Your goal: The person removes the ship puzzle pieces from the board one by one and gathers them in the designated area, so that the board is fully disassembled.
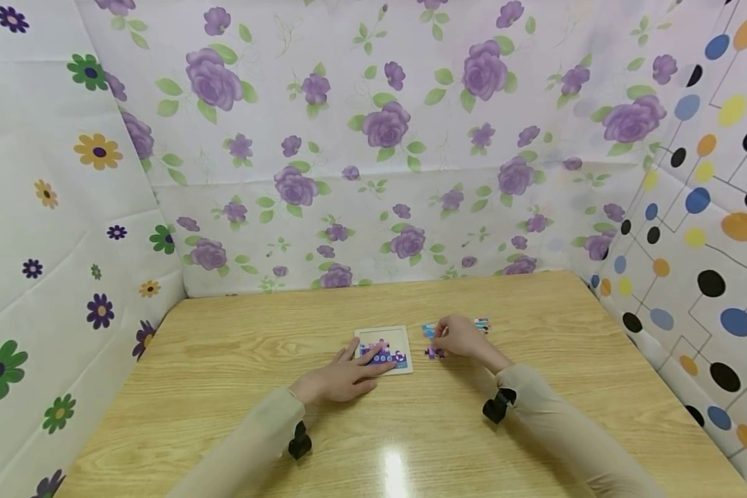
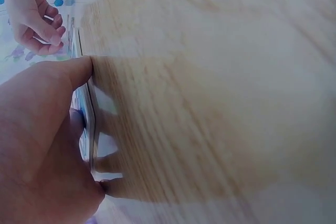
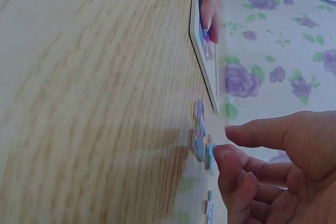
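Note:
A small white-rimmed puzzle tray (image 1: 399,336) lies on the table, with joined purple and pink jigsaw pieces (image 1: 382,357) in its nearer part. My left hand (image 1: 339,379) rests over the tray's left and front side, fingers spread across the pieces. To the right of the tray, my right hand (image 1: 463,337) hovers low over loose jigsaw pieces. Its thumb and index finger stand slightly apart in the right wrist view, the other fingers bent, nothing visible between them. Just below those fingertips are a purple piece (image 3: 199,132) and a light blue one (image 3: 210,156).
More blue pieces (image 1: 428,330) lie left of the right hand, and others (image 1: 483,324) beyond its wrist, partly hidden by it. The wooden table (image 1: 255,346) meets a flower-printed cloth (image 1: 348,228) at the back. Printed cloths also hang on both sides.

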The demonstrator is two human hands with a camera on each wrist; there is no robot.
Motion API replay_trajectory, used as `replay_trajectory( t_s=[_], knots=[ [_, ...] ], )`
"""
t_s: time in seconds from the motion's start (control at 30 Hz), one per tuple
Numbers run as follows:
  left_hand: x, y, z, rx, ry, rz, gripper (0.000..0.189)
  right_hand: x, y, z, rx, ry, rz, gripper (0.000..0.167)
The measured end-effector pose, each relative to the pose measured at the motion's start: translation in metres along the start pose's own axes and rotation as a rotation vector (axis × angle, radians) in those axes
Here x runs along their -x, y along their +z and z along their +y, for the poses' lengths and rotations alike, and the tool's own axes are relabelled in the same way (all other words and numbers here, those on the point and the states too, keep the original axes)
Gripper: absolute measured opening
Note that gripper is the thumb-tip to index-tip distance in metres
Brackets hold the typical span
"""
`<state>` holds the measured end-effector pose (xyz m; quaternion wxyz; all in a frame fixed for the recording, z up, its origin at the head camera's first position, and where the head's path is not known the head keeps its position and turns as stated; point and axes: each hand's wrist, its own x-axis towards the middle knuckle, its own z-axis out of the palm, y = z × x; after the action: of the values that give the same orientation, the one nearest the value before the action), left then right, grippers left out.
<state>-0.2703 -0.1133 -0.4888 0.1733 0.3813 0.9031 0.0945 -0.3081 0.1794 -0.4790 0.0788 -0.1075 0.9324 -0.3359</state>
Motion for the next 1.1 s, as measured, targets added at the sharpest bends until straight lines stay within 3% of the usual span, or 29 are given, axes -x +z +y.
replay_trajectory(
  t_s=[0.2, 0.57, 1.1],
  knots=[
    [0.000, -0.002, 0.000, 0.016, -0.020, -0.015, 0.048, -0.004, 0.003, -0.003, 0.048, -0.015, 0.024, 0.012],
    [-0.001, -0.004, 0.001, 0.004, -0.036, -0.019, 0.048, -0.013, 0.011, -0.017, 0.001, -0.060, 0.012, 0.011],
    [0.000, -0.009, 0.007, -0.031, -0.042, -0.020, 0.048, -0.027, 0.037, -0.041, -0.011, -0.199, -0.039, 0.007]
  ],
)
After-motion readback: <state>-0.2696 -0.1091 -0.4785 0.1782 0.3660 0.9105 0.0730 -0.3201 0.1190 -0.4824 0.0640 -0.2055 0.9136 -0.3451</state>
